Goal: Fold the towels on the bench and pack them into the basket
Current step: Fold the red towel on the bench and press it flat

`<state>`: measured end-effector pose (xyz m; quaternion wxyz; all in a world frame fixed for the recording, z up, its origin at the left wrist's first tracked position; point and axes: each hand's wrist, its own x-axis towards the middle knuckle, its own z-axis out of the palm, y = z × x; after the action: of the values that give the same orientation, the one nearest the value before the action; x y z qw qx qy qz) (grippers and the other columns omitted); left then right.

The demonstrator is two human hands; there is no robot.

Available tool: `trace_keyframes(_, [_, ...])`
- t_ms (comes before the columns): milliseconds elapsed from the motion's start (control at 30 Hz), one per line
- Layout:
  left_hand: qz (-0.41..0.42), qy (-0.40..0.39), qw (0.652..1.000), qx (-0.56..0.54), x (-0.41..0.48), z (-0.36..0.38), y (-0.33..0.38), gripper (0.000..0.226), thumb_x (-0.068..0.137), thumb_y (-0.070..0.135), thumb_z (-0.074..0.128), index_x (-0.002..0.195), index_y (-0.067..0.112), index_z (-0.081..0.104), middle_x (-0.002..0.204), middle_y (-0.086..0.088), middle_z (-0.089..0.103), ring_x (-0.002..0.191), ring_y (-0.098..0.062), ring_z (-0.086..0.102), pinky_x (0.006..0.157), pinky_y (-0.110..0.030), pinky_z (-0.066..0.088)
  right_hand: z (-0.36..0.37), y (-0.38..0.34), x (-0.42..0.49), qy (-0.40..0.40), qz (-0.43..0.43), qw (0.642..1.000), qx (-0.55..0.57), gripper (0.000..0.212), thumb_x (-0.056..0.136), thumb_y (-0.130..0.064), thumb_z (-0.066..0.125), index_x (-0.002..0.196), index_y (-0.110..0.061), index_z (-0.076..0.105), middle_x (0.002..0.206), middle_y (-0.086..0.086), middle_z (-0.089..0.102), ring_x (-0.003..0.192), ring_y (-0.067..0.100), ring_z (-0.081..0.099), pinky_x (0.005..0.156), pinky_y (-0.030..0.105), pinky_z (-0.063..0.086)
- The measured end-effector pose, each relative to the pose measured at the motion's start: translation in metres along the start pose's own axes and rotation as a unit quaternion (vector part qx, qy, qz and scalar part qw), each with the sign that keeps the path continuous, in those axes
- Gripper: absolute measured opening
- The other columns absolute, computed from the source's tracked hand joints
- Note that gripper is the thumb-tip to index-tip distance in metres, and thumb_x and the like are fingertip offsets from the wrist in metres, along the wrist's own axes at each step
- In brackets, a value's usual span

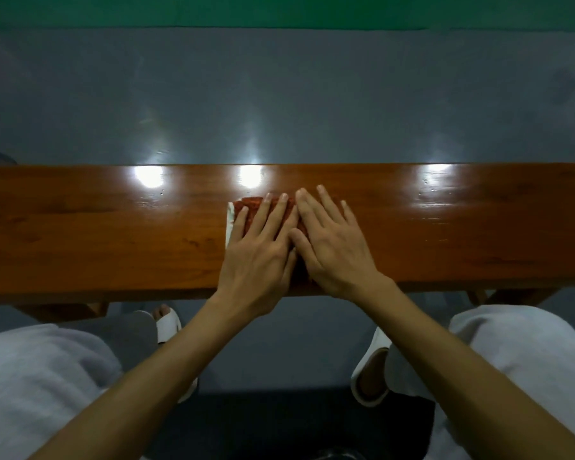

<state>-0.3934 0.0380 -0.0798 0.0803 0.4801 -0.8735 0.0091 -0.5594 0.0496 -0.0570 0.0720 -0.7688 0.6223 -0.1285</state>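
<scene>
- Left hand (259,249): palm down, fingers straight and a little spread, lying flat on the cloth. It holds nothing in a grasp.
- Right hand (331,247): likewise palm down with fingers straight and fanned, flat on the same cloth. Its inner edge is close against the left hand.
- Folded rust-red terry towel with a white edge (251,204): lies under both hands at the middle of the worktop, mostly covered. The red pile shows past the left fingertips, and a white strip shows at its left side.
- Long glossy brown wooden worktop (113,227): runs across the whole view from left to right, with three bright patches of glare along its far edge.
- Bare forearms: reach in from the near side, one to each hand.
- Pale grey trousers (40,376): cover the person's knees, one below each end of the worktop's near edge.
- White open-toed slippers (168,323): one on each foot, on the floor beneath the worktop's near edge.
- Smooth grey floor (279,94): lies beyond the worktop and shows glare.
- Green band (279,11): runs along the far edge of the floor.
</scene>
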Motion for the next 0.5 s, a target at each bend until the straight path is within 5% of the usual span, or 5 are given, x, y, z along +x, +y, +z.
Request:
trace_keyframes(300, [-0.096,0.017,0.994,-0.056,0.003,-0.002,-0.001,0.063,0.11,0.047,0.01,0.163,0.014,0.023,0.17,-0.005,0.019,0.159,-0.019,0.008,0.128,-0.05,0.009,0.01,0.037,-0.007,-0.002,0.078,0.996,0.039,0.06,0.106,-0.049,0.009,0.163,-0.032,0.016,0.172,0.0,0.003,0.158,0.021,-0.006,0.127,0.051,0.003])
trace_keyframes(500, [-0.184,0.019,0.975,-0.121,-0.01,-0.002,-0.023,0.06,0.109,0.05,0.014,0.163,0.028,0.023,0.172,-0.001,0.014,0.158,-0.025,0.012,0.124,-0.054,0.016,0.006,0.034,-0.007,-0.01,0.11,0.992,0.064,0.057,0.106,-0.047,0.012,0.161,-0.037,0.02,0.17,0.004,0.017,0.158,0.024,0.002,0.128,0.05,0.004])
